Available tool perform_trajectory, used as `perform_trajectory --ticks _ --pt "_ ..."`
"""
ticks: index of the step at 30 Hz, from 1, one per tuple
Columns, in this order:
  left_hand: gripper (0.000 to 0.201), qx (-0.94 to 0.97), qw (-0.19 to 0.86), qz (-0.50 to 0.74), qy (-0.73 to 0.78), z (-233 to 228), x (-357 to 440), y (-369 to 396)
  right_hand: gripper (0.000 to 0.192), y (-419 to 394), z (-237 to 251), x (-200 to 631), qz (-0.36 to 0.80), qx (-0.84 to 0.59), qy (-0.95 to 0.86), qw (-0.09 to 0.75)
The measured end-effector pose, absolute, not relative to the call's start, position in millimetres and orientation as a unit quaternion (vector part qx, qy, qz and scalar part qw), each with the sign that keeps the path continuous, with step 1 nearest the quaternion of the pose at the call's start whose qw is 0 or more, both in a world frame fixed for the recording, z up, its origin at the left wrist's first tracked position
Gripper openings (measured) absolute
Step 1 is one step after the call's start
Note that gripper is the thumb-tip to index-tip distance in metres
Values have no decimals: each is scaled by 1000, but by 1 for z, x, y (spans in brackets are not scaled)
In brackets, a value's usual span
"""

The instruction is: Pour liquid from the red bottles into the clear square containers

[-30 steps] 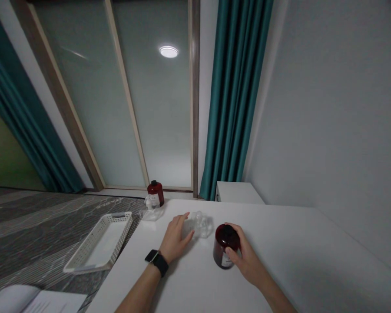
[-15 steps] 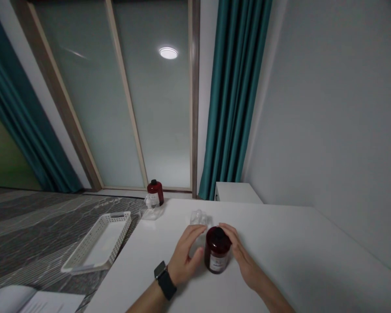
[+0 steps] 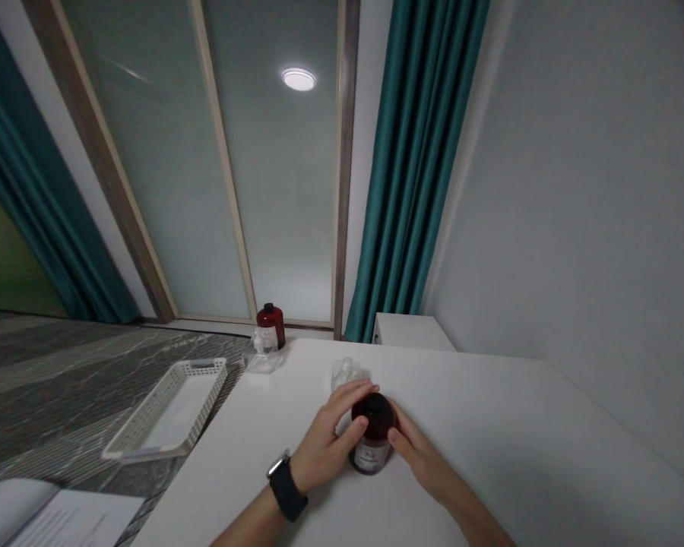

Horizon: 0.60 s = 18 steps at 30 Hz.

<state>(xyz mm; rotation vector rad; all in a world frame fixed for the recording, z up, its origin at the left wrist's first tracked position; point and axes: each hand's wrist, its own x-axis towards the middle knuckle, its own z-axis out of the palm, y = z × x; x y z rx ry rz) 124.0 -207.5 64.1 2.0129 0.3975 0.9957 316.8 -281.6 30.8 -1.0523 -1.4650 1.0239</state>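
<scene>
A dark red bottle (image 3: 371, 457) with a black cap and a white label stands upright on the white table (image 3: 507, 448). My left hand (image 3: 331, 439) curves round its left side, fingers behind the cap and thumb on the front shoulder. From the right, my right hand (image 3: 425, 462) wraps the bottle, its thumb at the front edge and the other fingers partly hidden behind. Just behind the bottle lies a clear plastic-wrapped item (image 3: 346, 372), possibly a pump head. A dark smartwatch (image 3: 288, 486) is on my left wrist.
A second red bottle (image 3: 271, 327) stands at the far left table corner, with another clear-wrapped item (image 3: 262, 355) in front of it. Left of the table are a white perforated basket (image 3: 122, 454) and an open book (image 3: 74, 516). A white cabinet (image 3: 413, 330) stands beyond the far edge.
Both hands have closed in on the bottle; they were spread on either side of it before. My left thumb has come onto the bottle's shoulder. The view has shifted slightly.
</scene>
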Motion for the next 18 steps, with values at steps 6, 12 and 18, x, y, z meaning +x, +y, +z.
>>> perform_trajectory --ticks 6,12,18 --pt "38 761 475 402 185 66 132 -209 73 -279 26 313 429 -425 -614 508" --pt "37 718 522 416 198 63 132 -205 76 -277 20 303 434 -422 -595 529" --pt "34 690 529 450 203 61 133 -205 74 -274 17 299 446 -396 -580 555"
